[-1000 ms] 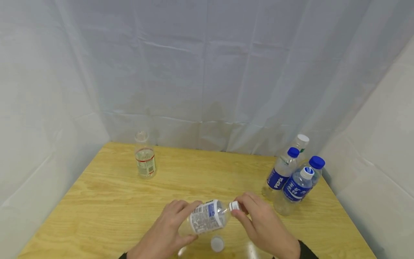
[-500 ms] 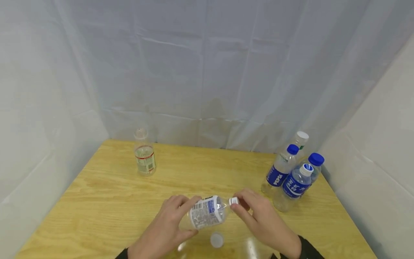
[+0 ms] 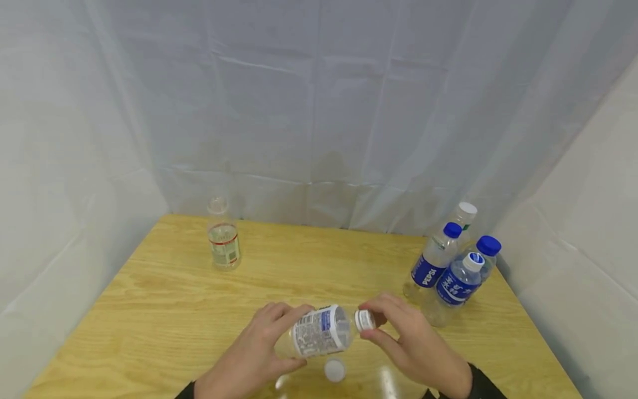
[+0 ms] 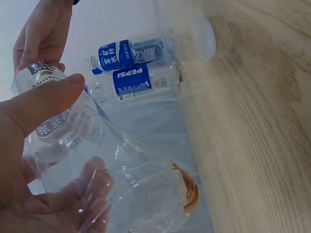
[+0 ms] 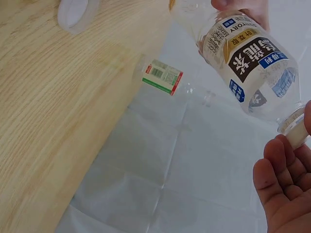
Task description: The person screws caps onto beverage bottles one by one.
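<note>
In the head view my left hand [image 3: 259, 343] grips the body of a clear plastic Suntory tea bottle [image 3: 319, 331], held on its side above the table with its neck to the right. At the neck end my right hand [image 3: 408, 338] pinches a white bottle cap [image 3: 364, 320] between thumb and fingers. The right wrist view has the cap [image 5: 295, 130] at the bottle's mouth; whether it is threaded on I cannot tell. Brown residue [image 4: 188, 191] shows at the bottle's base in the left wrist view. Beneath the bottle, a loose white cap [image 3: 335, 370] lies on the table.
Several capped bottles stand together at the right, among them a Pepsi bottle [image 3: 430, 266] and a blue-labelled bottle [image 3: 454, 288]. An uncapped clear bottle [image 3: 224, 244] stands at the back left of the wooden table [image 3: 164, 310]. White sheeting [image 3: 319, 111] surrounds the table.
The neck end of the held bottle has swung slightly toward me, so the cap's top shows more. My right hand has shifted a little to the right. The loose cap stays put.
</note>
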Tool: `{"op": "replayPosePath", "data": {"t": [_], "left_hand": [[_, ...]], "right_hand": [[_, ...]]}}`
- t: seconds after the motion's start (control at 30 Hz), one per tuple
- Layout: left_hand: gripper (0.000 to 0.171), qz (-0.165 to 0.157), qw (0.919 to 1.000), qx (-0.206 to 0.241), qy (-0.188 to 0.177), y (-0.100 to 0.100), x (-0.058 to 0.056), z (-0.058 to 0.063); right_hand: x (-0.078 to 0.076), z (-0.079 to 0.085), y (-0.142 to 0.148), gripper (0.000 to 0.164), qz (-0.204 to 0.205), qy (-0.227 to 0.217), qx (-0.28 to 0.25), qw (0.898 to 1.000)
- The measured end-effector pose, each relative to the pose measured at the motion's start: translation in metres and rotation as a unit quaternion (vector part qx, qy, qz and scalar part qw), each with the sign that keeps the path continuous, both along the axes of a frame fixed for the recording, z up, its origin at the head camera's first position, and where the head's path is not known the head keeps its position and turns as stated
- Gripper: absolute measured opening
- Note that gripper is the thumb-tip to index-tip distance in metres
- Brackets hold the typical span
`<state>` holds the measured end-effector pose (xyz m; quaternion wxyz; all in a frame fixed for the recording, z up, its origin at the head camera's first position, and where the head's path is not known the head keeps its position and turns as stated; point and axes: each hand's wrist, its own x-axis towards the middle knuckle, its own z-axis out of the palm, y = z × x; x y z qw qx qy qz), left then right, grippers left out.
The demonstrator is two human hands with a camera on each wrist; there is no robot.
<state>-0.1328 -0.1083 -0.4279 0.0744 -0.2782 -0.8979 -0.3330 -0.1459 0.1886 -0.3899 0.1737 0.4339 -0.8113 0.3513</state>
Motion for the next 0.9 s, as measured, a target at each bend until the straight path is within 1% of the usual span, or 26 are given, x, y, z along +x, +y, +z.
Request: {"op": "replayPosePath", "data": {"t": [0.1, 0.23, 0.37, 0.5, 0.63, 0.73, 0.9], "left_hand": [[0.083, 0.002, 0.9998, 0.002, 0.019, 0.001, 0.000, -0.001], [0.082, 0.010, 0.9989, 0.003, 0.046, 0.003, 0.001, -0.004], [0.082, 0.021, 0.9982, 0.001, 0.057, 0.005, 0.002, -0.004], [0.081, 0.034, 0.9980, -0.004, 0.053, 0.007, 0.004, -0.004], [0.082, 0.052, 0.9972, -0.012, 0.053, 0.009, 0.005, -0.003], [0.084, 0.065, 0.9959, -0.021, 0.059, 0.011, 0.005, -0.003], [0.088, 0.071, 0.9941, -0.030, 0.076, 0.014, 0.004, -0.004]], "right_hand": [[0.002, -0.001, -0.002, 0.031, -0.016, 0.011, -0.012, 1.000], [0.005, -0.003, -0.006, 0.030, -0.044, 0.013, -0.027, 0.999], [0.007, -0.004, -0.010, 0.028, -0.074, 0.007, -0.035, 0.997], [0.010, -0.005, -0.013, 0.024, -0.111, -0.029, -0.038, 0.993], [0.011, -0.006, -0.019, 0.015, -0.152, -0.067, -0.049, 0.985], [0.010, -0.007, -0.022, 0.008, -0.176, -0.082, -0.059, 0.979], [0.009, -0.009, -0.028, 0.003, -0.212, -0.101, -0.068, 0.970]]}}
